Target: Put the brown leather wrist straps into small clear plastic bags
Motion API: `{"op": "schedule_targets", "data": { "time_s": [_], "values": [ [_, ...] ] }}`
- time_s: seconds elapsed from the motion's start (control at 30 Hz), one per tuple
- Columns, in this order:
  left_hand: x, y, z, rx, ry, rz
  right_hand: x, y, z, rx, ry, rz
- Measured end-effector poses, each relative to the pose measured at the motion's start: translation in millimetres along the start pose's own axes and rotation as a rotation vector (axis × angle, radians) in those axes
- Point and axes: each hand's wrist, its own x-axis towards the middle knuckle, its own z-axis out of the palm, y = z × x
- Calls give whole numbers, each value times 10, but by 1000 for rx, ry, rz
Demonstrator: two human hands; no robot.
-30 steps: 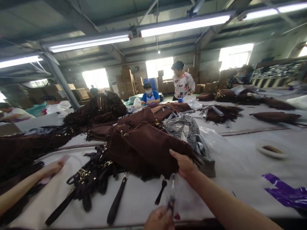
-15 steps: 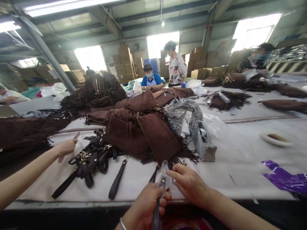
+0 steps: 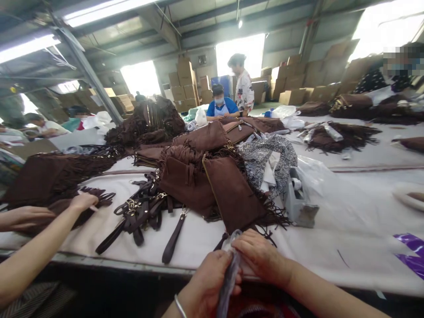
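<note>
At the table's front edge, my left hand (image 3: pixel 213 276) is closed around a dark wrist strap wrapped in clear plastic (image 3: pixel 230 278). The fingers of my right hand (image 3: pixel 261 254) pinch the upper end of that plastic, over the strap's top. Just beyond them lies a brown fringed pouch (image 3: pixel 233 192) with a gold zipper along its left side. A single loose dark wrist strap (image 3: pixel 174 238) with a gold clasp rests to the left of my hands. Beside it is a heap of similar straps (image 3: pixel 139 216) with metal rings.
A co-worker's hands (image 3: pixel 82 202) are over brown fringed material at the left. Right of the pouches stand a grey tape dispenser (image 3: pixel 301 207) and speckled cloth (image 3: pixel 278 154). Purple plastic (image 3: pixel 412 254) and a white ring-shaped thing (image 3: pixel 407 201) lie at the right. More people sit or stand across the table.
My right hand has closed in from beside the strap's top to grip the plastic. The co-worker's arm at the left has moved over brown fringed material. My view has turned slightly left.
</note>
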Motion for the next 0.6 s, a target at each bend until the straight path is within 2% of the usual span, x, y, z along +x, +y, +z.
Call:
{"op": "schedule_targets", "data": {
  "time_s": [0.17,0.27,0.37,0.5,0.6],
  "values": [
    [-3,19,4,257,96,66,-34,1,-44,-48,-47,3],
    [-44,17,-15,507,170,296,21,-15,-69,-31,-108,27],
    [-88,-23,-22,716,229,526,121,-31,-81,-37,-237,104],
    [-158,-69,3,810,224,629,271,-37,-115,-30,-411,250],
    [-173,-75,11,893,239,630,333,-3,-144,44,-462,371]
  ]
}}
